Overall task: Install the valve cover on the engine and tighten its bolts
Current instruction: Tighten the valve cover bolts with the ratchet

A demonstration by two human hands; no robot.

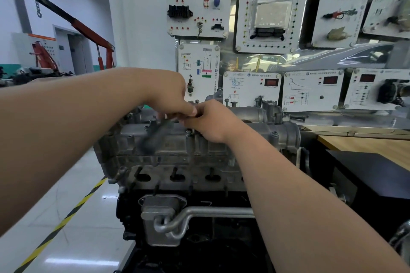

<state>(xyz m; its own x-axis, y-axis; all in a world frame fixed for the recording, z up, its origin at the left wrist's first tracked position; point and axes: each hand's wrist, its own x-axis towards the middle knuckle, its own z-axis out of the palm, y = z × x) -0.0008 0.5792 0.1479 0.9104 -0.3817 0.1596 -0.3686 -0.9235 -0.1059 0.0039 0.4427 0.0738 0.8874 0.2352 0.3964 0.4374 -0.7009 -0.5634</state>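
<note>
Valve cover (177, 139) sitting on top of engine (177, 184). Left hand (168, 97) gripping blurry dark tool (155, 137). Right hand (213, 122) touching it, fingers curled; cannot tell around what.

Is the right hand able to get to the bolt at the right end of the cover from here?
Probably yes: nothing stands between the right hand and that bolt along the cover, though its fingers are curled beside the left hand at the tool.

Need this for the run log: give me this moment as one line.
stage: bolt tightening | left hand and right hand: together atop valve cover | tool handle: motion-blurred, under them | grip: unclear
</note>
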